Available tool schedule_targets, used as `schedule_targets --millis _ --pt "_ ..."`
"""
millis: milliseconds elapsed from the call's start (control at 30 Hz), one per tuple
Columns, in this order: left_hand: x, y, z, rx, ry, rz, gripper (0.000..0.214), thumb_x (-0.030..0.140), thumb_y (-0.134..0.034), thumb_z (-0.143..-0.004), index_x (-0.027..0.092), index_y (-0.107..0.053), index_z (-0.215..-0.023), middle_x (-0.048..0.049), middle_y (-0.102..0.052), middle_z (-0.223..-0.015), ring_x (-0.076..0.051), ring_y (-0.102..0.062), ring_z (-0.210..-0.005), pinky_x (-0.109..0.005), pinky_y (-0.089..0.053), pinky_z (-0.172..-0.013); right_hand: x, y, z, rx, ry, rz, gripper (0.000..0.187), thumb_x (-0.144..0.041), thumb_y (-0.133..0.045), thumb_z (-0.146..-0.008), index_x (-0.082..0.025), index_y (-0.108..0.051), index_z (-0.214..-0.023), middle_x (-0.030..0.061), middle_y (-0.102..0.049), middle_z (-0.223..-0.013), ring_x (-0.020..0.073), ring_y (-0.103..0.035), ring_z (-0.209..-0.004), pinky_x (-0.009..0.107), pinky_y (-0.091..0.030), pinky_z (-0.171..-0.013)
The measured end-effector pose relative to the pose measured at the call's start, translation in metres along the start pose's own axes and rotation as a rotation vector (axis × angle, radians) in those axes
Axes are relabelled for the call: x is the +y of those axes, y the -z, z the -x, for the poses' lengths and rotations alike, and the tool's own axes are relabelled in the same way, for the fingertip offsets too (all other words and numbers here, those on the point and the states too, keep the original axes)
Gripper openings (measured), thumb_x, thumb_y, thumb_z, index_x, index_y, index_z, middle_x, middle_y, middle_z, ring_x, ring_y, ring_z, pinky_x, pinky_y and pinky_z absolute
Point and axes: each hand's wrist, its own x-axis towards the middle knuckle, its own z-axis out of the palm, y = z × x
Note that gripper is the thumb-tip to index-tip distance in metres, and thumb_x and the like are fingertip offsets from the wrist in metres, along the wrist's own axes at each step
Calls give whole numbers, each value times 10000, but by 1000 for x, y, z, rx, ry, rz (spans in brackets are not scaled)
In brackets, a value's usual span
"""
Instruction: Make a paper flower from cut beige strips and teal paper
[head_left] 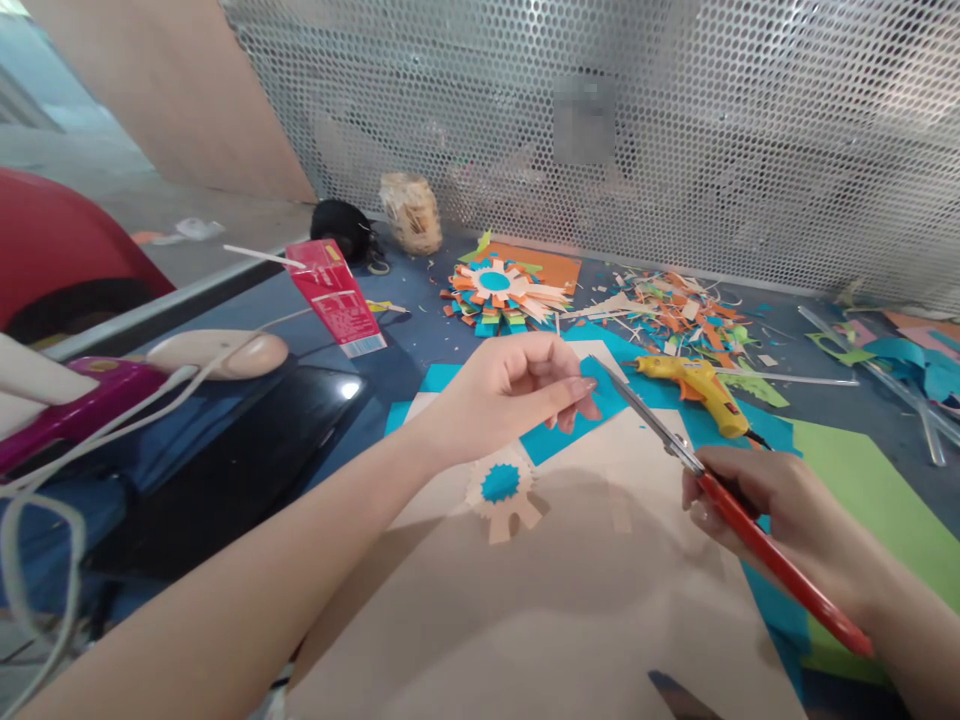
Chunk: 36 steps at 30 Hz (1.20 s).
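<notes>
My left hand (529, 385) is closed, thumb against curled fingers, on a piece of blue paper (555, 442) that shows below and beyond the fingertips. My right hand (780, 510) grips red-handled scissors (694, 460). Their narrow blades point up and left, the tip close to the blue paper and my left fingers. Below my left hand, a small peach paper flower (514, 520) with a fringed blue centre lies on a large peach sheet (540, 620). Several blue and peach sheets lie under and behind my hands.
A yellow glue gun (701, 385) lies behind my right hand, near colourful paper scraps (682, 315). A layered paper flower (499, 285) sits farther back. To the left are a red carton (337, 300), a black tablet-like device (240, 460) and white cables (112, 435). Green paper (870, 500) lies right.
</notes>
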Motion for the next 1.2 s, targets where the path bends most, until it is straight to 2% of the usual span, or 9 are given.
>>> schedule_targets --millis 233,567,867,1200 --pt "0 0 0 -50 22 -42 184 281 -606 -742 164 -509 -639 -36 -656 -636 -86 -556 -495 -192 -465 -459 -3 2 -1 -26 11 20 241 -417 -462 -793 -189 -475 -716 -9 -489 -595 106 -385 -512 228 -292 -465" --pt "4 2 0 -92 31 -59 189 263 -612 -740 157 -516 -615 -29 -653 -616 -78 -551 -485 -179 -461 -461 -3 3 -1 -50 -55 5 310 -482 -461 -783 -193 -460 -671 -15 -485 -599 111 -399 -534 231 -311 -485" --pt "3 9 -2 -144 54 -48 182 264 -657 -699 152 -539 -616 -38 -655 -598 -91 -558 -471 -197 -459 -462 -1 3 0 -45 -42 -18 294 -435 -487 -775 -184 -449 -628 -7 -510 -596 112 -430 -540 232 -311 -482" --pt "-7 16 -7 -196 89 -66 189 268 -634 -719 155 -508 -635 -24 -643 -606 -82 -552 -490 -200 -471 -498 -8 4 -6 -19 -44 82 334 -390 -518 -752 -192 -345 -546 -47 -371 -509 82 -319 -478 205 -249 -431"
